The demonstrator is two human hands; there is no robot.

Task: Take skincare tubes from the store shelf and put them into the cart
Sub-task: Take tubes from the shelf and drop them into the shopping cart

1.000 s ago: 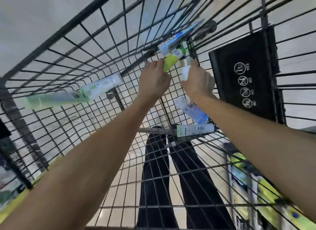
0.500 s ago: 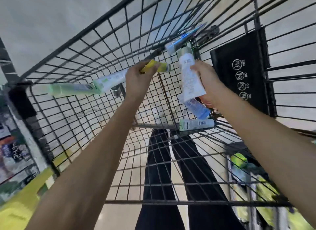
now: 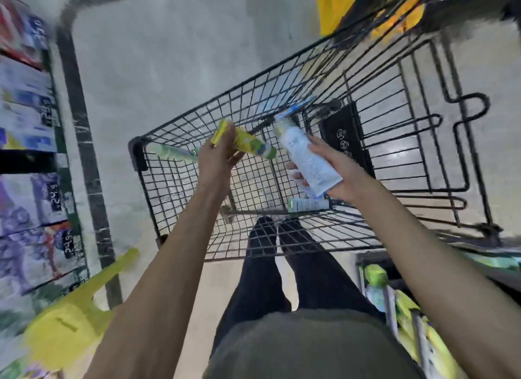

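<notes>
Skincare tubes fill both of your hands above the wire cart (image 3: pixel 180 130). Your left hand (image 3: pixel 218 160) has its fingers curled round a yellow-green tube (image 3: pixel 248 145), which lies tilted with its flat yellow crimp sticking out toward 10 o'clock past your fingers and its cap end pointing toward 4 o'clock. Your right hand (image 3: pixel 337 173) is wrapped round a white tube (image 3: pixel 306 157) with a pale blue print, thumb along its right side and fingertips showing on its left; its rounded cap end points up toward 11 o'clock and its wide flat end sits low in your palm at 5 o'clock. The two tubes are near each other but apart. Inside the basket, a pale green tube (image 3: pixel 173 152) lies against the wall at 9 o'clock from your left hand, partly hidden by it. A blue tube (image 3: pixel 296 111) leans in the corner just at 12 o'clock from the white one, touching or almost touching its cap; you cannot tell which. A small green-and-white tube (image 3: pixel 308 204) rests on the basket floor at 6 o'clock from your right hand. A black child-seat flap (image 3: pixel 342 137) with white symbols stands at 2 o'clock from that hand. Shelves (image 3: pixel 28 158) with blurred packages and price tags run down the left edge, at 9 o'clock from the cart.
</notes>
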